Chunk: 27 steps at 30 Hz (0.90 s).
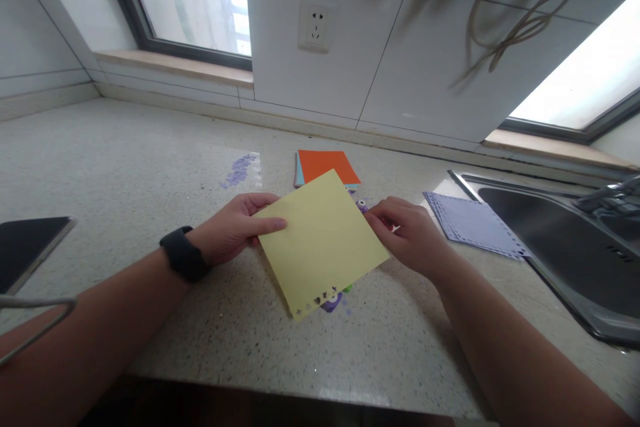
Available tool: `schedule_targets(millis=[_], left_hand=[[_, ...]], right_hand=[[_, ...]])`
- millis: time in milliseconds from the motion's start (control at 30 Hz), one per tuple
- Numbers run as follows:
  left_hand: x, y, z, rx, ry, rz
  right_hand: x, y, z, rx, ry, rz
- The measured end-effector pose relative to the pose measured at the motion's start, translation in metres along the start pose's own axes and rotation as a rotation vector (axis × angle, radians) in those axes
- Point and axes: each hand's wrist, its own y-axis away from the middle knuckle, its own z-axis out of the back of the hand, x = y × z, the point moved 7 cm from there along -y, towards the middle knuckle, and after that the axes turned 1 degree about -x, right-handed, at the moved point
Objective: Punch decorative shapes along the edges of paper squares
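A square yellow paper (323,240) is tilted above the speckled counter, with small holes punched along its lower edge. My left hand (247,223) pinches its left side, thumb on top. At the paper's right edge, my right hand (400,227) has its fingers closed beside a small purple piece (361,205); what they hold, if anything, is hidden. A purple punch (332,302) shows partly under the paper's lower edge, with a bit of green beside it. Behind the yellow paper lies a stack topped with orange paper (327,167).
Punched lilac sheets (475,223) lie at the right, against the steel sink (545,247). Purple scraps (239,170) are scattered at the back left. A dark flat device (30,247) sits at the far left. Behind the counter (150,140) stands a tiled wall.
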Motion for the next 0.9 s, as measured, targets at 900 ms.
schedule_targets(millis=[900], left_hand=[[0.002,0.007,-0.012,0.192,0.069,0.113]], right_hand=[[-0.01,0.006,-0.015,-0.056,-0.52,-0.209]])
